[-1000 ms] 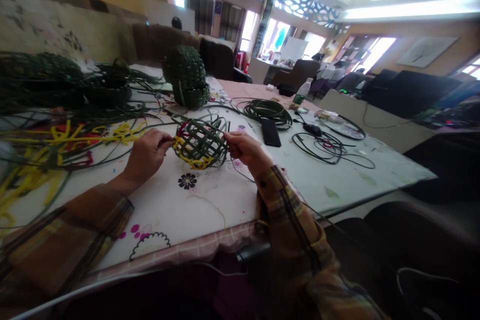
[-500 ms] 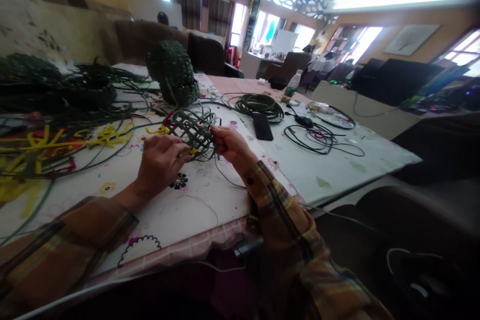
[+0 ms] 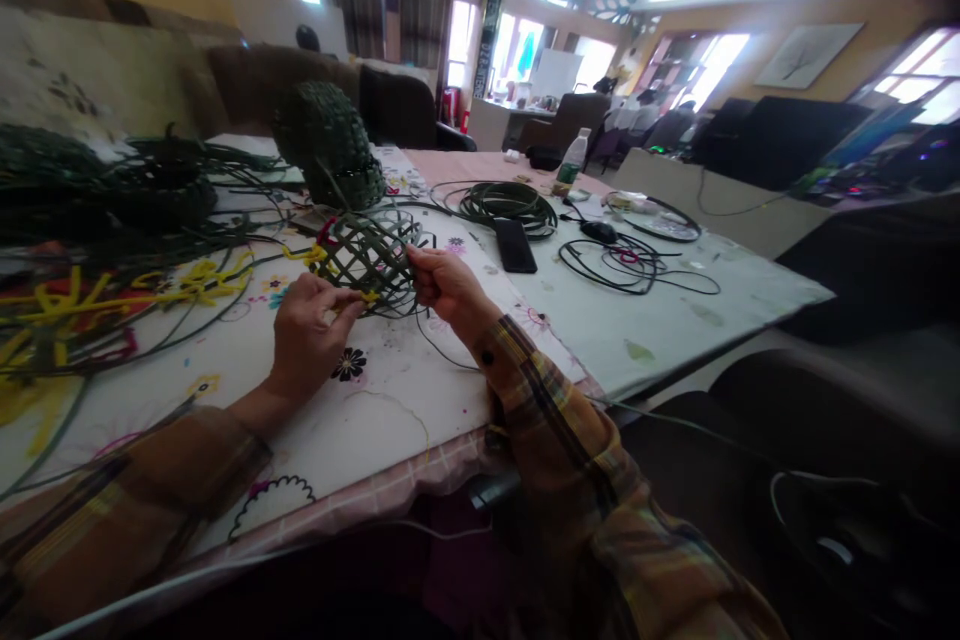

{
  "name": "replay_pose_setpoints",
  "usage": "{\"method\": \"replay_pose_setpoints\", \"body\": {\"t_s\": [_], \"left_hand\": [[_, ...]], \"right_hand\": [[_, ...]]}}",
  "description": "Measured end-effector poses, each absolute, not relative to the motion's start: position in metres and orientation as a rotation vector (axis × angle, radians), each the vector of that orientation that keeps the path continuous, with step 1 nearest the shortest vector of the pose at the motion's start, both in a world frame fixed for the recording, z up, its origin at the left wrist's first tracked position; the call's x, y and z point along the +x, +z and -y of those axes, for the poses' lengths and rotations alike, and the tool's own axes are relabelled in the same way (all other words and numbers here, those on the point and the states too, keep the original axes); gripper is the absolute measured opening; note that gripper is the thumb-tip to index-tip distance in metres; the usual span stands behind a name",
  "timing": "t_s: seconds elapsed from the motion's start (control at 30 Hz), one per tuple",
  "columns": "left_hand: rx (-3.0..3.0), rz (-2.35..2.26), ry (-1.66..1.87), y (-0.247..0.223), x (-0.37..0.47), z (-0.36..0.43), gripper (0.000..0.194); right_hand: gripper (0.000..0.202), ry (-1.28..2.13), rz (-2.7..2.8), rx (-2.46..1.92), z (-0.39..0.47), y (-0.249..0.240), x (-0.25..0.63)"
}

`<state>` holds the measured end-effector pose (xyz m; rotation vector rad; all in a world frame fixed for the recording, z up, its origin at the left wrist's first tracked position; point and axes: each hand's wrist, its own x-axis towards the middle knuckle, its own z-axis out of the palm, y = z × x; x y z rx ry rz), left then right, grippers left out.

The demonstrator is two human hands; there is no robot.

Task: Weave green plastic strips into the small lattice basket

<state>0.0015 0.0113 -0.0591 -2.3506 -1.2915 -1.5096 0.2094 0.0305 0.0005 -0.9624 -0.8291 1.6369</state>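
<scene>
An openwork piece woven from dark green strips (image 3: 367, 255) rests on the flowered white tablecloth (image 3: 382, 390). At its lower left edge, my left hand (image 3: 311, 330) pinches with thumb and forefinger by a small yellow tie (image 3: 369, 298). My right hand (image 3: 444, 288) is closed on the right side of the woven piece, gripping its strips. Red and yellow ties show at the piece's left end. Behind it stands a dense dark green woven form (image 3: 330, 140).
Yellow pipe-cleaner-like pieces (image 3: 75, 300) and dark strips lie at left. Beyond my right hand are a coil of green strip (image 3: 506, 203), a black phone (image 3: 516, 246), a bottle (image 3: 572, 163), a black mouse (image 3: 600, 232) and a looped dark cord (image 3: 611, 265).
The whole view has shifted slightly, so things sit a little further left. My left thumb and forefinger are extended more toward the yellow tie, and my right hand keeps its hold.
</scene>
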Motion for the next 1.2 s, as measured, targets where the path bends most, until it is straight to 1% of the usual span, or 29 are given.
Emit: {"method": "replay_pose_setpoints", "body": {"t_s": [0.07, 0.17, 0.23, 0.33, 0.43, 0.6, 0.67, 0.9, 0.97, 1.1, 1.17, 1.2], "left_hand": [[-2.384, 1.308, -1.668, -0.061, 0.002, -0.013, 0.015], [-2.394, 1.233, -1.777, -0.059, 0.003, -0.011, 0.010], [-2.398, 1.087, -1.760, -0.057, 0.003, -0.009, 0.007], [-2.387, 0.847, -1.624, -0.053, 0.002, -0.009, 0.008], [-2.353, 0.776, -1.547, -0.052, 0.000, -0.010, 0.007], [-2.354, 0.916, -1.566, -0.051, 0.001, -0.009, 0.010], [-2.359, 0.964, -1.546, -0.050, 0.001, -0.009, 0.007], [-2.289, 1.004, -1.315, -0.049, -0.001, -0.010, 0.014], [-2.294, 1.044, -1.308, -0.049, -0.001, -0.010, 0.017], [-2.325, 1.262, -1.420, -0.046, 0.001, -0.005, 0.024], [-2.381, 1.442, -1.565, -0.044, 0.006, -0.001, 0.025], [-2.400, 1.557, -1.693, -0.042, 0.009, 0.001, 0.025]], "right_hand": [[0.040, 1.617, 0.801, -0.962, -0.029, 0.002, 0.207], [0.038, 1.589, 0.739, -0.948, -0.026, 0.004, 0.203], [0.039, 1.558, 0.702, -0.937, -0.024, 0.005, 0.201], [0.041, 1.525, 0.677, -0.911, -0.021, 0.006, 0.199], [0.041, 1.540, 0.679, -0.880, -0.021, 0.006, 0.198], [0.039, 1.564, 0.684, -0.870, -0.023, 0.003, 0.197], [0.040, 1.564, 0.689, -0.861, -0.023, 0.001, 0.196], [0.037, 1.558, 0.686, -0.851, -0.024, -0.001, 0.195], [0.038, 1.556, 0.682, -0.841, -0.024, 0.000, 0.196], [0.040, 1.557, 0.677, -0.845, -0.024, 0.001, 0.195], [0.040, 1.559, 0.672, -0.853, -0.023, 0.000, 0.195], [0.040, 1.559, 0.672, -0.852, -0.023, 0.000, 0.194]]}}
